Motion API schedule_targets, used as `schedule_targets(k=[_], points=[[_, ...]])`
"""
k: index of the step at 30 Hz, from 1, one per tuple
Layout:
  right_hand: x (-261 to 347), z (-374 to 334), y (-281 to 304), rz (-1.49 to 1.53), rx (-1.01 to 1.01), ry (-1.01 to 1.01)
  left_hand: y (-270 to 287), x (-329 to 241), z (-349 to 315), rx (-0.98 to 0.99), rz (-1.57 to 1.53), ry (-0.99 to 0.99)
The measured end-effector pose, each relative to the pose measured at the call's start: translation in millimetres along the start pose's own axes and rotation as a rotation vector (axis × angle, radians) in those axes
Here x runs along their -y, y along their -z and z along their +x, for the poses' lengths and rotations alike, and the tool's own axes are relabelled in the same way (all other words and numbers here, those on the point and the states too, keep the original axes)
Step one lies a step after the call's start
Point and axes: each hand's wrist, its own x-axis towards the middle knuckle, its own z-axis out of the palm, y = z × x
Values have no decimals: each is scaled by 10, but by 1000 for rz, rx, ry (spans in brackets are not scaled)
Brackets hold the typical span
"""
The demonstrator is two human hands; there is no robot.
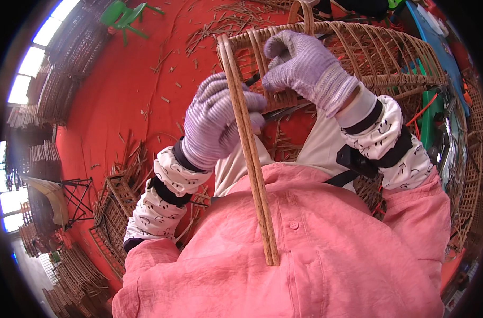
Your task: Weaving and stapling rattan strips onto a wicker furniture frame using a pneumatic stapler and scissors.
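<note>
Both my hands wear pale purple striped knit gloves. A long, brown, doubled cane strip (254, 169) runs from the near left end of the wicker basket (392, 79) down across my shirt front. My left hand (217, 122) is closed beside the strip, which passes in front of its fingers. Whatever those fingers grip is hidden. Over the basket's left end, my right hand (307, 66) has its fingers curled toward the thumb, and I cannot make out what is in them. A short dark piece (252, 79) shows between the hands. The basket lies across my knees, its ribs bent and woven.
Cane scraps (225, 24) litter the red floor covering (130, 79). A green plastic chair (125, 18) stands at the far left. Stacked wicker pieces (66, 79) line the left side. Woven frames (114, 206) lie by my left elbow. A blue board (440, 47) is at the far right.
</note>
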Motion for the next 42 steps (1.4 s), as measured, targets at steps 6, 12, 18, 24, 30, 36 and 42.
schedule_targets(k=[6,12,18,24,30,36,42], points=[[66,63,34,-177,47,-99,-40,130,121,87,-74,183],[56,98,49,-151,73,-93,-25,167,128,189,43,129],[112,145,63,-194,187,-82,-64,107,148,177,49,89],[114,-386,484,109,-247,152,-45,90,176,234,150,38],[-706,-1143,1462,255,-893,-31,-29,75,175,307,25,71],[-1185,-1080,1421,976,-858,-201,-141,29,192,211,-33,39],[-1195,-499,1581,1094,-651,-33,-173,127,178,205,-43,136]])
